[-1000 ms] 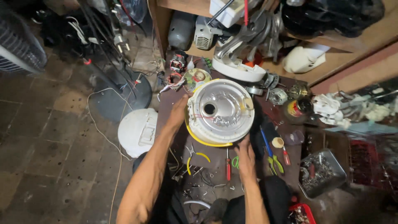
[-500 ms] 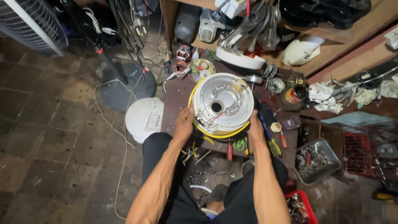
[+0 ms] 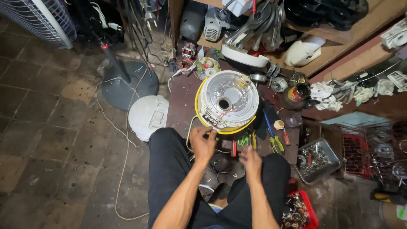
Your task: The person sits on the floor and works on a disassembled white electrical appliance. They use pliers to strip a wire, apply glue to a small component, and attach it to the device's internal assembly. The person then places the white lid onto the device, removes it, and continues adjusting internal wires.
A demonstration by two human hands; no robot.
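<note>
The left hand (image 3: 202,144) hangs at the near edge of the dark, scuffed tabletop (image 3: 180,106), its fingers (image 3: 199,132) curled loosely over a tangle of thin wires; whether they pinch one cannot be told. The right hand (image 3: 251,163) floats lower, over the lap, fingers (image 3: 246,152) loosely spread and blurred, holding nothing that shows. Between and just beyond both sets of fingers lie a red-handled screwdriver (image 3: 233,148) and green-handled small pliers (image 3: 243,140), crowding the tabletop's near rim, so little open room is left there. Just beyond the left fingers, nearly touching them, stands the round white-and-silver metal appliance base with a yellow rim (image 3: 228,101), turned bottom up, a dark round hole at its middle and a red wire running across its ribbed shiny face. To the right of the right fingers sit blue-and-yellow-handled pliers (image 3: 273,138), and further right, off the tabletop's edge, a grey metal tray of screws and small parts (image 3: 316,159). Left of the left fingers, down on the worn tiled floor (image 3: 51,135), lies a smooth white round plastic lid (image 3: 148,116) with a pale cord looping past it. Beyond the base, wooden shelves (image 3: 339,51) are packed with appliance parts.
</note>
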